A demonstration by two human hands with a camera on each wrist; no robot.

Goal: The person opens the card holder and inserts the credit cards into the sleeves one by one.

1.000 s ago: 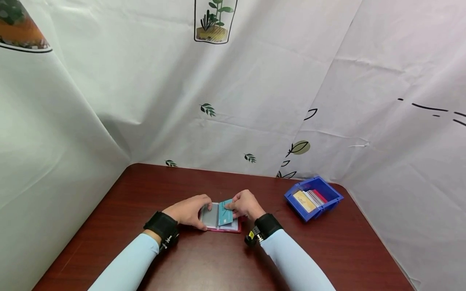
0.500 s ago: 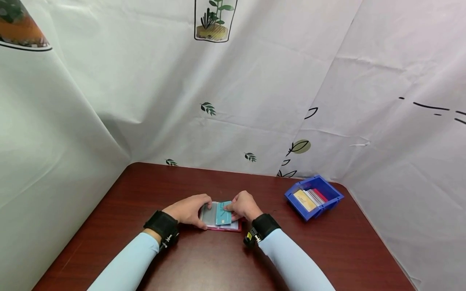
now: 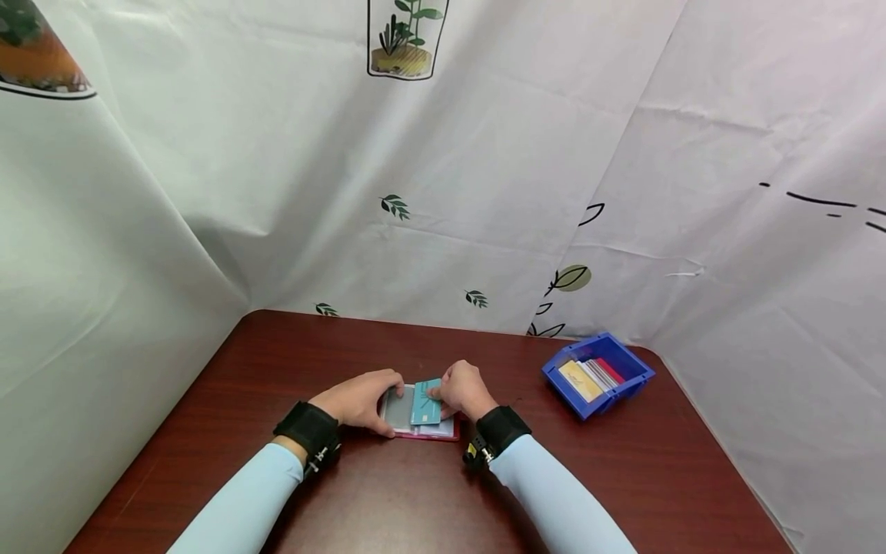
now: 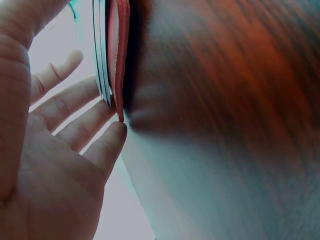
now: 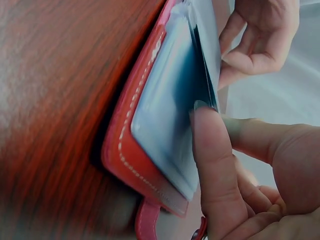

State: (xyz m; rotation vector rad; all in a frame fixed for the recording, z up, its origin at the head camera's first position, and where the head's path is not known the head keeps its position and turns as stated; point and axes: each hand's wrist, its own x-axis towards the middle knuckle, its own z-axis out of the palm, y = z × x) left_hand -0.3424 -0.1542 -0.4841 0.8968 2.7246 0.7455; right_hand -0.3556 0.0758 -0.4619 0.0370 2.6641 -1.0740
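Note:
An open red card holder (image 3: 398,414) with clear plastic sleeves lies on the table. My left hand (image 3: 354,398) grips its left side, thumb at the near edge and fingers at the far edge. In the left wrist view, those fingers reach the ends of the sleeves and the red cover (image 4: 120,60). My right hand (image 3: 465,391) pinches a teal card (image 3: 424,410) between thumb and fingers over the right half of the holder. Seen from the right wrist, the thumb (image 5: 212,145) stands beside the raised card, above a clear sleeve (image 5: 165,120) on the stitched red cover.
A blue plastic bin (image 3: 626,368) at the back right holds several upright cards, a yellow one (image 3: 580,382) in front and red ones behind. A red strap (image 5: 147,220) sticks out from the holder's edge. White printed cloth (image 3: 311,154) surrounds the brown table (image 3: 388,500).
The right hand has shifted the teal card slightly left, then a little away from the person, and its tilt has changed slightly. The left hand and the holder have stayed in place.

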